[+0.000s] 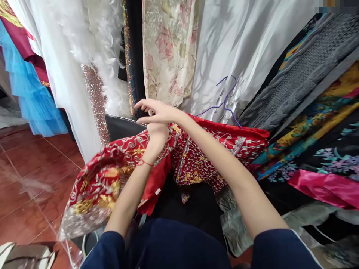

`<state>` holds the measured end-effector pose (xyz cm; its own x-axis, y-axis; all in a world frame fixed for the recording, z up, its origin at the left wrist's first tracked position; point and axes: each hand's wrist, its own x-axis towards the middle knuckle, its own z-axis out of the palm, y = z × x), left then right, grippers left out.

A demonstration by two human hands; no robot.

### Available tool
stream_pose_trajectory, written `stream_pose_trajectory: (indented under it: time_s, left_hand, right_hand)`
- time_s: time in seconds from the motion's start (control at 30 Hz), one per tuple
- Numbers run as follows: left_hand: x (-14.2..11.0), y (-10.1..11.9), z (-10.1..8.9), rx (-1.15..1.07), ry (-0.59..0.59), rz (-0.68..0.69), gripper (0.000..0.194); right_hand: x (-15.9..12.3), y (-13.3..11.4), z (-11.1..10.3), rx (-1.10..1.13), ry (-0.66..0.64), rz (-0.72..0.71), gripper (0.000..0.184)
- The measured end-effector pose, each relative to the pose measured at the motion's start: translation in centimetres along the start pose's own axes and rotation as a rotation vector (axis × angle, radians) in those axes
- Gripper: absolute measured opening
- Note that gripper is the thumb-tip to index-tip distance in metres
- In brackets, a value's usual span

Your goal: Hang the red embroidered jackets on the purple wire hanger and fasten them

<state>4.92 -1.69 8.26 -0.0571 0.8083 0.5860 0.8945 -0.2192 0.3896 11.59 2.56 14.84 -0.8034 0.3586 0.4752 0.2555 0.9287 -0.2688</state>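
Note:
A red embroidered garment [92,186] with gold and silver beadwork lies draped under my left forearm. My left hand [158,132] rests at its upper edge; its fingers are hidden behind my right hand. My right hand [159,112] crosses over the left one, fingers stretched toward the left and thumb apart, with a small pale spot between them that I cannot make out. A matching red embroidered top [196,160] lies beneath my right forearm, beside a purple wire hanger [224,102] whose lower part goes behind its red edge.
Hanging clothes line the back: a white feathered dress [92,33], a floral cream garment [168,48], white drapes [224,41] and a grey cable knit [303,71]. A dark flat panel [123,127] stands behind the garment. Red floor tiles [28,160] show at left.

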Motion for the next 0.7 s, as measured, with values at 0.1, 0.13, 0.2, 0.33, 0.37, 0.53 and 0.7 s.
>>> stream_pose_trajectory:
  time_s: [0.1,0.13,0.2,0.33,0.37,0.53,0.7]
  left_hand:
    - [-0.5,-1.0,-2.5,-0.101,0.106,0.022,0.019]
    - [-0.7,-1.2,-3.4,-0.178,0.15,0.069,0.017]
    - [-0.7,-1.5,-5.1,-0.354,0.236,0.17,0.016]
    - [1.2,-2.4,-7.1,-0.644,0.466,0.177,0.02]
    - [1.9,-2.7,-7.4,-0.704,0.525,0.131,0.021]
    - [2.8,-4.4,-8.0,-0.885,0.646,-0.13,0.028]
    - [0.1,-4.4,-6.3,-0.727,0.486,0.025,0.029]
  right_hand:
    - [-2.9,4.4,-2.3,0.073,0.175,0.245,0.039]
    - [-4.2,5.7,-2.8,0.134,0.173,0.316,0.042]
    - [-6.8,7.5,-3.0,0.308,0.056,0.451,0.045]
    - [-10.4,8.6,-1.6,0.452,-0.092,0.584,0.049]
    - [-10.7,8.5,-1.1,0.455,-0.113,0.573,0.047]
    - [-9.8,7.7,1.1,0.265,-0.351,0.635,0.033]
    - [-8.0,7.6,4.1,0.133,-0.414,0.786,0.012]
